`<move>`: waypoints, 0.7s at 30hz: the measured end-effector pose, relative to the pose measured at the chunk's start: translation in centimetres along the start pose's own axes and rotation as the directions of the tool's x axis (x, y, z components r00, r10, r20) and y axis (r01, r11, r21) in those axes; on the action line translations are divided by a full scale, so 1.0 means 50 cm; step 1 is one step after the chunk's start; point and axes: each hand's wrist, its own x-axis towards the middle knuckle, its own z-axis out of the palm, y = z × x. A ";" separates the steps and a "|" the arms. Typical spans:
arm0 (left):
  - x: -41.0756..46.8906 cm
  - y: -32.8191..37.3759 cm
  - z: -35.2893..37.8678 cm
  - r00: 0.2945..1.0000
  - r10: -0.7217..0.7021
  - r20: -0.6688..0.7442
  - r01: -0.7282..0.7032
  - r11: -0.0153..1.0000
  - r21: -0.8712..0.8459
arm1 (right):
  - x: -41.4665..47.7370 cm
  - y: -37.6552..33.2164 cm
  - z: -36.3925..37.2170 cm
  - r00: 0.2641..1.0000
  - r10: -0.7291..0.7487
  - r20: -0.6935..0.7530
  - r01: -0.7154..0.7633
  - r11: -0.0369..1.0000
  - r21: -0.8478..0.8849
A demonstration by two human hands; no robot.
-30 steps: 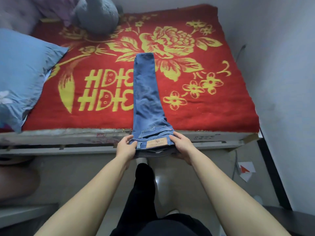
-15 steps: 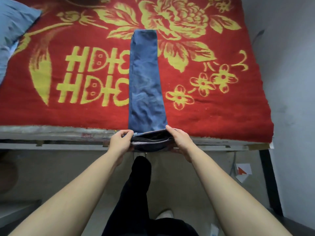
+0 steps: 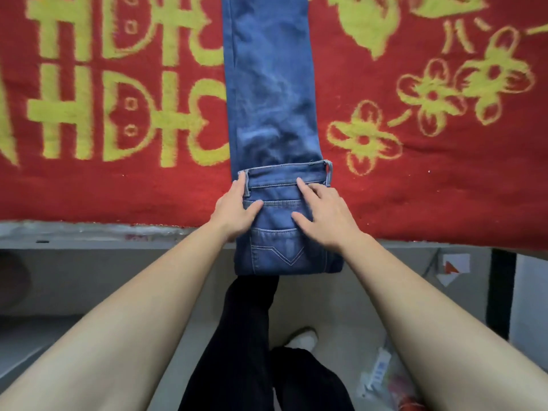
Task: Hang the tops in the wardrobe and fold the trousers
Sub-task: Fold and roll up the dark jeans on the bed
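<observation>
Trousers (image 3: pixel 268 84): blue denim, doubled leg on leg into a long strip running from 12 o'clock down the middle of the red bedspread (image 3: pixel 118 188), waist end turned over onto the legs near the bed's edge at 6 o'clock. At 9 o'clock of that turned-over flap, left hand (image 3: pixel 234 209) flat, fingers straight along the flap's left side, thumb lying across the denim; pressing, not clutching. At centre, waistband (image 3: pixel 284 173) facing 12 o'clock, back pocket (image 3: pixel 277 247) uppermost, overhanging the bed's edge a little. At 3 o'clock, right hand (image 3: pixel 329 215) spread wide, palm down on the flap, gripping nothing. Seemingly mid-fold: first turn laid and being smoothed. Next, probably, either reaching toward 12 o'clock for the cuffs or turning the bundle over again, with side edges kept aligned to avoid skew.
</observation>
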 end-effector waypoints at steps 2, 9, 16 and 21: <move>0.010 0.001 0.014 0.998 -0.017 -0.057 0.021 0.998 0.065 | 0.001 0.005 0.024 1.000 -0.011 -0.010 0.010 0.998 -0.066; 0.014 0.003 0.024 0.998 -0.054 -0.039 0.058 0.989 0.134 | -0.111 -0.011 0.086 0.963 -0.260 -0.078 0.222 0.921 -0.321; 0.027 -0.006 0.029 0.997 -0.070 -0.039 0.075 0.989 0.130 | -0.120 -0.009 0.161 0.970 -0.243 -0.006 0.202 0.817 -0.541; 0.009 -0.033 0.029 0.978 -0.086 -0.188 0.071 0.994 -0.084 | -0.121 -0.002 0.142 0.940 -0.342 0.019 0.302 0.800 -0.518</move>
